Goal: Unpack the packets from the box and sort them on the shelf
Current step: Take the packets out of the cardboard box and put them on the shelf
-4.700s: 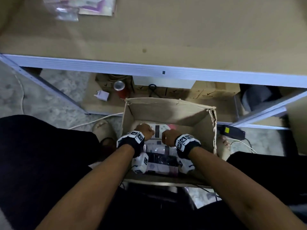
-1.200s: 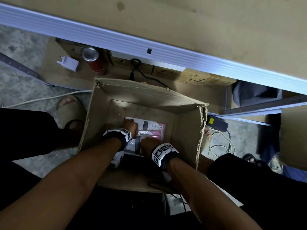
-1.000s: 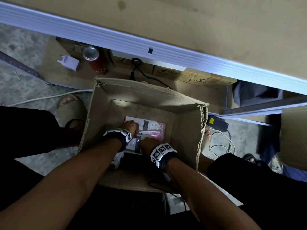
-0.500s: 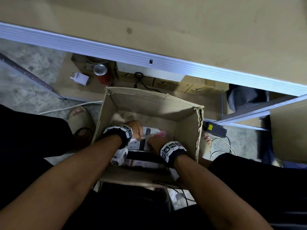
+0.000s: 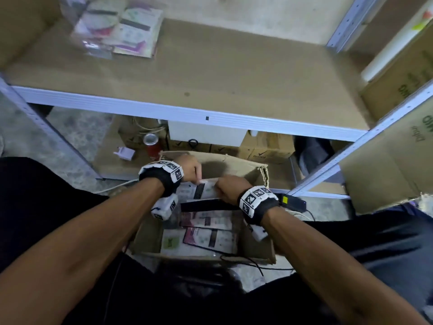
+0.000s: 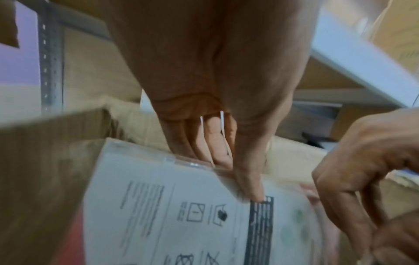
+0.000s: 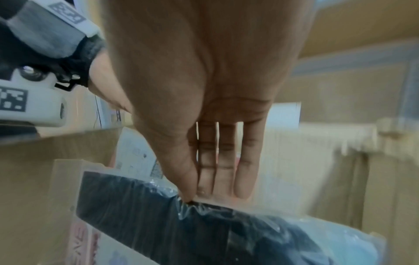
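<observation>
An open cardboard box (image 5: 236, 164) stands on the floor below the shelf (image 5: 234, 73). My left hand (image 5: 192, 171) pinches the top edge of a white printed packet (image 6: 181, 215), thumb on its front and fingers behind. My right hand (image 5: 228, 190) pinches the top of a black packet in clear wrap (image 7: 181, 224), which sits against the white one (image 5: 206, 190). Both packets are raised at the box's mouth. More packets (image 5: 206, 238) lie inside the box. A pile of sorted packets (image 5: 117, 26) rests at the shelf's back left.
On the lower board behind the box stand a red can (image 5: 151, 143), a white plug (image 5: 125, 153) and small cartons (image 5: 264, 151). A black adapter (image 5: 293, 202) and cables lie to the right. Large cartons (image 5: 398, 160) fill the right-hand bay. A black cable (image 5: 246, 261) crosses the box's near edge.
Both hands have come up from the box floor to its mouth, holding the packets. The head view has tilted up, bringing the shelf top and its pile of packets into sight.
</observation>
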Available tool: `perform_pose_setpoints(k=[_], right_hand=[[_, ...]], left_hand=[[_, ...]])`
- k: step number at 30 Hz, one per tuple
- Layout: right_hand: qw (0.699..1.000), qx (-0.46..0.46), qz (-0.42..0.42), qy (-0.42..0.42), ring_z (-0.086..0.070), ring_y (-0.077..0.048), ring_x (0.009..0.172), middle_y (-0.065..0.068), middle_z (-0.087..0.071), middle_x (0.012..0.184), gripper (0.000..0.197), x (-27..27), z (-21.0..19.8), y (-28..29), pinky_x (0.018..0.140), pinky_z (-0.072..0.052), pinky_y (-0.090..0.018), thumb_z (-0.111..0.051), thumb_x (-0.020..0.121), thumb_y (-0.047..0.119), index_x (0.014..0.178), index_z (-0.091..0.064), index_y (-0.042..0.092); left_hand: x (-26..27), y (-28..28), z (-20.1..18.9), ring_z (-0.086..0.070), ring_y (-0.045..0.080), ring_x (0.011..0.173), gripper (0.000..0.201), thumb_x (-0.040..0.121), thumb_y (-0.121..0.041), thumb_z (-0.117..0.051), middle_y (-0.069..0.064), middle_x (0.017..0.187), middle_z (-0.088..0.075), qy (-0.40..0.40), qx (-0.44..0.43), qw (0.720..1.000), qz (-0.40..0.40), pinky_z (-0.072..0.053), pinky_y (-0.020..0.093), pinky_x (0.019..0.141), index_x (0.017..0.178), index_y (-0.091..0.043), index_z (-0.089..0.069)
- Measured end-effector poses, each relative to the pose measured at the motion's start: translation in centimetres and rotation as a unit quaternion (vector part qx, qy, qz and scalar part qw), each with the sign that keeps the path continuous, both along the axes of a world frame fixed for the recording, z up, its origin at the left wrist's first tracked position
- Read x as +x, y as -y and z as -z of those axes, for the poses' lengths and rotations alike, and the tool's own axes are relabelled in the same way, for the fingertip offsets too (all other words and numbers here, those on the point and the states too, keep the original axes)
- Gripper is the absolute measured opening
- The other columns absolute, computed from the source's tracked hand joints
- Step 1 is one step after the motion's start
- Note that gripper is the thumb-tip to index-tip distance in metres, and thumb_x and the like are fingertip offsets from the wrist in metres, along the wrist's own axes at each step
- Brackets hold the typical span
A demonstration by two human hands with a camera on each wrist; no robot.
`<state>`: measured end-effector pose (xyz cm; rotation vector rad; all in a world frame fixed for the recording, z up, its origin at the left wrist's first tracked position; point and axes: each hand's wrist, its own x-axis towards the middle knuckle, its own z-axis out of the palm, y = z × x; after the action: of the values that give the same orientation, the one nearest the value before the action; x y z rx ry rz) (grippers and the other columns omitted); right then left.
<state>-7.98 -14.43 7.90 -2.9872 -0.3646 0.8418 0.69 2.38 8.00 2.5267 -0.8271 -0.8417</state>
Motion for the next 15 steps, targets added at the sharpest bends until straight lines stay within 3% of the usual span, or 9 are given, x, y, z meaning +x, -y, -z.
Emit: perform_pose_setpoints(k=[3, 7, 10, 12, 15], right_hand=[[0.998, 0.004, -0.017, 0.061, -0.065, -0.033, 0.098, -0.013, -0.067, 0.107, 0.017, 0.1, -3.9, 0.6, 0.078, -0.053, -0.037, -0.051, 0.092, 0.015, 0.098, -0.067, 0.011], [0.992, -0.007, -0.036, 0.118, -0.064, -0.031, 0.096, -0.011, -0.067, 0.105, 0.009, 0.2, -9.7, 1.0, 0.072, -0.045, -0.031, -0.054, 0.089, 0.012, 0.092, -0.061, 0.016], [0.987, 0.014, -0.053, 0.148, -0.061, -0.031, 0.095, -0.014, -0.066, 0.104, 0.006, 0.2, -14.3, 0.9, 0.076, -0.042, -0.033, -0.051, 0.091, 0.013, 0.088, -0.050, 0.018], [0.982, 0.017, -0.056, 0.180, -0.059, -0.031, 0.093, -0.015, -0.066, 0.102, 0.003, 0.3, -17.5, 0.7, 0.075, -0.038, -0.031, -0.051, 0.093, 0.014, 0.091, -0.053, 0.014], [0.976, 0.037, -0.056, 0.205, -0.059, -0.029, 0.087, -0.012, -0.066, 0.095, 0.013, 0.7, -22.4, 0.6, 0.080, -0.046, -0.033, -0.053, 0.094, 0.013, 0.104, -0.059, 0.008]], left_hand=[[0.9, -0.6, -4.7, -0.068, 0.013, 0.083, 0.008, 0.075, -0.013, -0.079, -0.009, 0.078, -0.074, 0.028, -0.013, 1.000, 0.004, -0.054, 0.026, 0.073, 0.073, -0.021, -0.079], [1.0, -1.7, -10.8, -0.068, 0.010, 0.076, 0.006, 0.075, -0.013, -0.081, -0.016, 0.067, -0.069, 0.071, -0.060, 0.996, -0.005, -0.052, 0.023, 0.071, 0.078, -0.017, -0.080], [1.1, -2.8, -15.3, -0.065, 0.008, 0.071, 0.007, 0.074, -0.011, -0.082, -0.011, 0.067, -0.071, 0.102, -0.096, 0.990, -0.017, -0.052, 0.024, 0.070, 0.077, -0.016, -0.079], [1.2, -3.6, -18.2, -0.062, -0.001, 0.065, 0.009, 0.075, -0.011, -0.082, -0.015, 0.062, -0.069, 0.116, -0.120, 0.986, -0.024, -0.049, 0.018, 0.065, 0.074, -0.019, -0.078], [1.5, -4.8, -22.9, -0.061, -0.007, 0.063, 0.012, 0.078, -0.014, -0.080, -0.026, 0.058, -0.066, 0.142, -0.147, 0.978, -0.037, -0.043, 0.004, 0.057, 0.074, -0.024, -0.076]])
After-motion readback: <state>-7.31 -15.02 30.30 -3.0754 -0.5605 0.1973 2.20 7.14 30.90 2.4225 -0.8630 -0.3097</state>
